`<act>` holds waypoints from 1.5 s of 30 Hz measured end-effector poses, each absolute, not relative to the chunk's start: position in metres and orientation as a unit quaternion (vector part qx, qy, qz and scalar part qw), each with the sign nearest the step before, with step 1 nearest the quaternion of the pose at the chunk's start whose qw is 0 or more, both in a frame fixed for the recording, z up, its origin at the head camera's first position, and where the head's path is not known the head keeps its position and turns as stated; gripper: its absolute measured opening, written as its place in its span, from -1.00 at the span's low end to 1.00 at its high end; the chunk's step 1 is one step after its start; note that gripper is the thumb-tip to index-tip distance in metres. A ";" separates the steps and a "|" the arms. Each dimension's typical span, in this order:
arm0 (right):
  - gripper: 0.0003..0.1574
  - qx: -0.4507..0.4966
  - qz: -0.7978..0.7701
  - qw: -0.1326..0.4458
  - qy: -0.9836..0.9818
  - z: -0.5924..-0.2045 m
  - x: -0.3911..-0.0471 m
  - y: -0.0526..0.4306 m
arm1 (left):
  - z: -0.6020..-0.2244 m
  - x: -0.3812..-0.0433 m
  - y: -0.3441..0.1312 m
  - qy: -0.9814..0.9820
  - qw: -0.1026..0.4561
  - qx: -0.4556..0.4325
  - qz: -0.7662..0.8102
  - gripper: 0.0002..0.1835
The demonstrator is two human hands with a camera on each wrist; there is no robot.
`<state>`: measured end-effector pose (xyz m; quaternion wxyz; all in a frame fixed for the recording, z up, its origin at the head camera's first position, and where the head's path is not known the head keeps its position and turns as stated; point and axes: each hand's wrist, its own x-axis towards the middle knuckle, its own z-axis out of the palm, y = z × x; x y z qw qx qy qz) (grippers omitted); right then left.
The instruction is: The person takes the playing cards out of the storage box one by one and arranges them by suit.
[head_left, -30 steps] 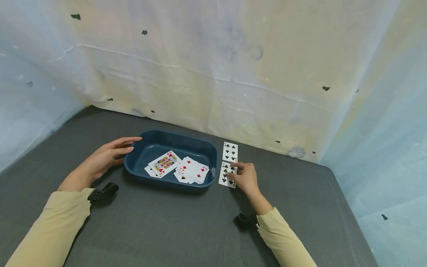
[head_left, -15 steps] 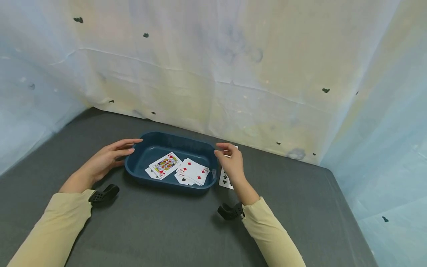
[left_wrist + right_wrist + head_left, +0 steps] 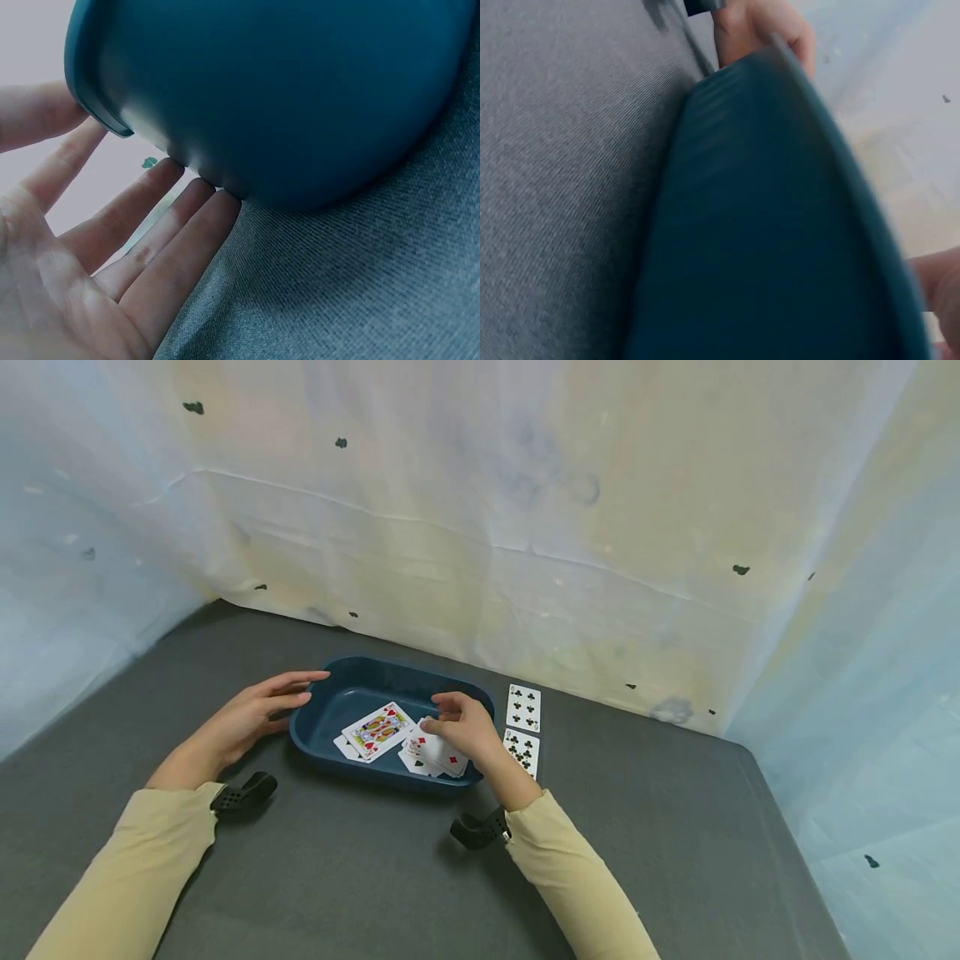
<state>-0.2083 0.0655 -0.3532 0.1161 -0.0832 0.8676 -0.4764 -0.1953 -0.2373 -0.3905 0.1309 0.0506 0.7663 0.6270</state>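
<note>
Right, we'd pinch just 1 card by its edge from the diamond-topped pile (image 3: pixel 432 750) in the right end of the blue tray (image 3: pixel 382 673), holding the tray steady. We see the left hand (image 3: pixel 251 718) spread, fingers nearly straight against the tray's left end; the right hand (image 3: pixel 467 722) hangs over the pile, thumb and forefinger parted, contact unclear. We have 2 club cards (image 3: pixel 524 708) right of the tray.

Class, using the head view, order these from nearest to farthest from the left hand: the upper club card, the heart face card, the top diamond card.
1. Heart face card: in the tub, left pile.
2. Top diamond card: in the tub, right pile.
3. Upper club card: outside, right of the tub.
</note>
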 end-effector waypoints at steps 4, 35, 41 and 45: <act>-0.33 -0.097 -0.420 0.145 0.891 -0.356 -0.211 0.063 | -0.389 -0.196 -0.236 0.765 0.132 0.049 0.628 -0.35; -0.67 -0.132 -0.299 0.060 0.943 -0.355 -0.212 0.053 | -0.386 -0.196 -0.241 0.759 0.140 0.059 0.633 -0.33; -0.80 -0.139 -0.355 0.061 0.922 -0.353 -0.209 0.054 | -0.385 -0.194 -0.241 0.761 0.140 0.056 0.631 -0.33; -0.80 -0.168 -0.385 0.035 0.907 -0.352 -0.208 0.055 | -0.384 -0.193 -0.242 0.764 0.139 0.053 0.628 -0.33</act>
